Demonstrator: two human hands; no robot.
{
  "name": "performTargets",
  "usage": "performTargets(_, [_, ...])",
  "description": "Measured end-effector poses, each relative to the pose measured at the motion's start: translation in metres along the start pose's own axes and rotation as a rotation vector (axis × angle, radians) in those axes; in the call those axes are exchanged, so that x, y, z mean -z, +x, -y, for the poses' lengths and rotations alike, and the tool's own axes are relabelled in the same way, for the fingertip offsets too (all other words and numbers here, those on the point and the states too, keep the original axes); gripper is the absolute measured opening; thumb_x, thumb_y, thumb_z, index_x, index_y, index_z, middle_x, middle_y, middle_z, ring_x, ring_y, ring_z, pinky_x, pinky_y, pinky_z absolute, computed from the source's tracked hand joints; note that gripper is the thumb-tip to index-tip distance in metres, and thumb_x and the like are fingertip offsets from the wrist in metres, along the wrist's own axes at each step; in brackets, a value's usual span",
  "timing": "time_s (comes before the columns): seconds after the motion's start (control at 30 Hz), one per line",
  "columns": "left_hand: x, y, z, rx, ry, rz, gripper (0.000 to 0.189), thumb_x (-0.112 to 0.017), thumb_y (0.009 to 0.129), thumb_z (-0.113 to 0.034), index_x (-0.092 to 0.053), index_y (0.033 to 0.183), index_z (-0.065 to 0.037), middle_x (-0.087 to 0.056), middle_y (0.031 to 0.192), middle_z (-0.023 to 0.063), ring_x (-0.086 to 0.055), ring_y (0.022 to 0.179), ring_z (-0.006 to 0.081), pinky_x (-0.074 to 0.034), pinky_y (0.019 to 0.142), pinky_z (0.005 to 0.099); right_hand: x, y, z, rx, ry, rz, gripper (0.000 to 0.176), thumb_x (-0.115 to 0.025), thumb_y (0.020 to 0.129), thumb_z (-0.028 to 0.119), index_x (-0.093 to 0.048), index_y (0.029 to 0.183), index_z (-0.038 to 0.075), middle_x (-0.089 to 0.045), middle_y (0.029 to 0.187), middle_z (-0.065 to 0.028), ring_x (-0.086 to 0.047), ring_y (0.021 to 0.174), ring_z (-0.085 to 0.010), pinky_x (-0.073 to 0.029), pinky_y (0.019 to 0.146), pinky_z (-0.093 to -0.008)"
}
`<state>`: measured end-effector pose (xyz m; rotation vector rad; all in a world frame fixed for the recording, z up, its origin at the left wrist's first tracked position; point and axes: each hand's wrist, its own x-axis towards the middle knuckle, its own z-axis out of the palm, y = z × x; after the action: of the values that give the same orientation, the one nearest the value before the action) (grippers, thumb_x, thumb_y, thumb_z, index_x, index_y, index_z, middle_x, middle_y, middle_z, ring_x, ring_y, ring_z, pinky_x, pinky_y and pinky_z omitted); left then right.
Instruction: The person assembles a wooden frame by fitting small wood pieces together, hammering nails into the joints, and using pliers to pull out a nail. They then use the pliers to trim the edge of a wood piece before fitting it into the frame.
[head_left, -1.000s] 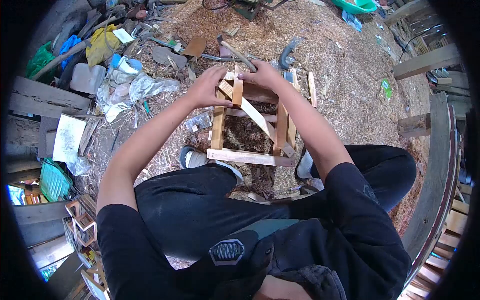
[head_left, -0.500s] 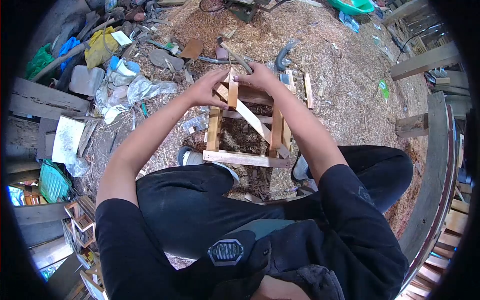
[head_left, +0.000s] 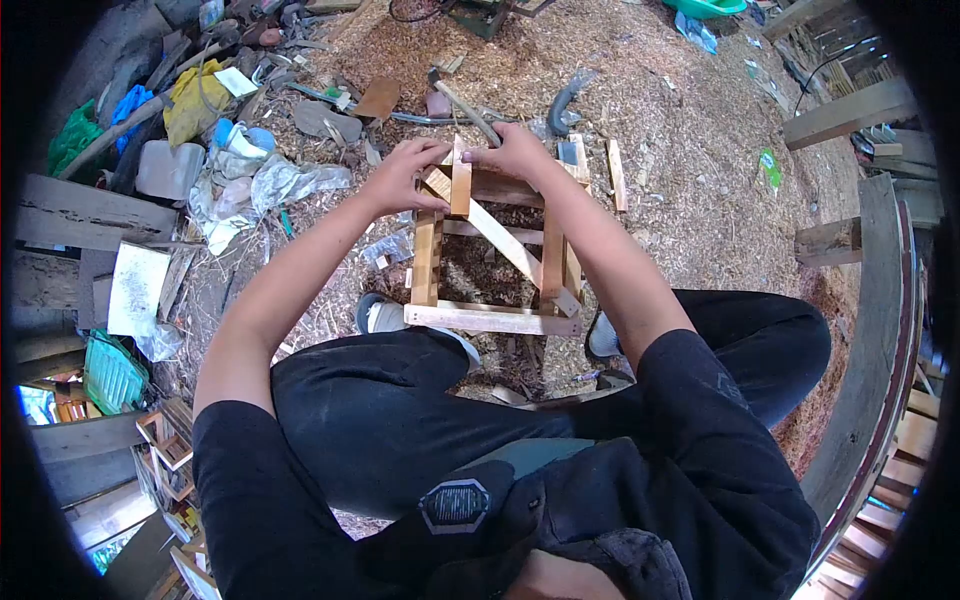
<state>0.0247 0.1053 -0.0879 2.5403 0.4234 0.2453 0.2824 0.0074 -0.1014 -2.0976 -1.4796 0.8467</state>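
A wooden frame (head_left: 490,320) stands on the ground between my feet, with a pale diagonal slat (head_left: 505,243) lying across it. At its far left corner is a short wooden block (head_left: 461,188), which stands against the slat's upper end. My left hand (head_left: 405,178) is closed around this corner, fingers and thumb at the block and slat end; its far fingertips are partly hidden. My right hand (head_left: 518,155) has its thumb against the block's right side. A hammer (head_left: 462,103) extends up and left from that same hand, its handle end tucked into the curled fingers.
A loose wood strip (head_left: 616,175) and a dark bent tube (head_left: 565,105) lie beyond the frame. Plastic bags (head_left: 285,183) and scrap litter the left side. Wood shavings cover the ground. A long plank (head_left: 868,330) runs along the right.
Little differs. Both hands stay at the frame's far left corner, and the block and hammer have shifted only slightly in view. The diagonal slat remains across the frame.
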Motion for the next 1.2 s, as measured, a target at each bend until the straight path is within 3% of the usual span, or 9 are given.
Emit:
performTargets(0.1, [-0.001, -0.001, 0.003, -0.023, 0.001, -0.030, 0.110, -0.096, 0.062, -0.054, -0.055, 0.155, -0.012, -0.055, 0.148, 0.0146, -0.051, 0.138, 0.0367, -0.041, 0.117, 0.0482, -0.003, 0.002, -0.004, 0.012, 0.015, -0.014, 0.093, -0.086, 0.068, 0.074, -0.071, 0.127, 0.003, -0.075, 0.118, -0.0233, -0.072, 0.112, -0.0387, -0.055, 0.097, -0.0468])
performTargets(0.37, [0.001, 0.005, -0.012, 0.069, 0.127, 0.063, 0.141, -0.091, 0.055, -0.073, -0.031, 0.167, -0.012, -0.048, 0.149, 0.0198, -0.044, 0.138, 0.0427, -0.036, 0.119, 0.0518, 0.000, 0.000, -0.001, -0.012, 0.048, 0.022, 0.089, -0.086, 0.068, 0.073, -0.072, 0.120, 0.002, -0.076, 0.112, -0.0211, -0.073, 0.107, -0.0384, -0.056, 0.094, -0.0466])
performTargets(0.77, [0.001, 0.008, -0.014, 0.035, 0.178, 0.071, 0.139, -0.090, 0.057, -0.072, -0.032, 0.167, -0.009, -0.050, 0.144, 0.0216, -0.045, 0.131, 0.0439, -0.038, 0.116, 0.0522, 0.000, 0.001, -0.003, 0.015, 0.061, 0.029, 0.086, -0.087, 0.068, 0.071, -0.073, 0.120, 0.003, -0.077, 0.109, -0.0208, -0.074, 0.104, -0.0376, -0.056, 0.092, -0.0455])
performTargets(0.83, [0.001, 0.008, -0.015, 0.036, 0.178, 0.071, 0.139, -0.090, 0.058, -0.073, -0.032, 0.167, -0.010, -0.050, 0.144, 0.0214, -0.046, 0.131, 0.0439, -0.038, 0.116, 0.0522, -0.003, 0.001, -0.003, 0.028, 0.073, -0.028, 0.075, -0.092, 0.070, 0.062, -0.075, 0.112, 0.002, -0.077, 0.095, -0.0144, -0.073, 0.089, -0.0270, -0.056, 0.083, -0.0418])
performTargets(0.97, [0.001, 0.008, -0.014, 0.022, 0.190, 0.045, 0.138, -0.090, 0.057, -0.073, -0.034, 0.166, -0.009, -0.051, 0.143, 0.0206, -0.047, 0.130, 0.0438, -0.039, 0.115, 0.0518, -0.005, 0.002, -0.006, 0.070, 0.079, -0.074, 0.074, -0.092, 0.070, 0.062, -0.075, 0.110, 0.002, -0.077, 0.093, -0.0132, -0.073, 0.088, -0.0266, -0.055, 0.082, -0.0414])
performTargets(1.03, [-0.001, 0.008, -0.013, 0.013, 0.200, 0.034, 0.137, -0.089, 0.057, -0.073, -0.034, 0.166, -0.009, -0.052, 0.142, 0.0202, -0.047, 0.129, 0.0435, -0.039, 0.115, 0.0517, -0.002, 0.001, -0.005, 0.050, 0.089, -0.008, 0.087, -0.088, 0.068, 0.071, -0.073, 0.120, 0.003, -0.077, 0.107, -0.0217, -0.074, 0.103, -0.0391, -0.057, 0.092, -0.0453])
performTargets(1.2, [0.002, 0.008, -0.017, 0.033, 0.207, 0.045, 0.136, -0.089, 0.057, -0.074, -0.036, 0.165, -0.009, -0.053, 0.141, 0.0197, -0.049, 0.128, 0.0427, -0.040, 0.114, 0.0512, -0.003, 0.003, -0.006, 0.019, 0.071, 0.004, 0.087, -0.088, 0.067, 0.070, -0.073, 0.119, 0.002, -0.077, 0.106, -0.0221, -0.074, 0.102, -0.0390, -0.057, 0.091, -0.0454])
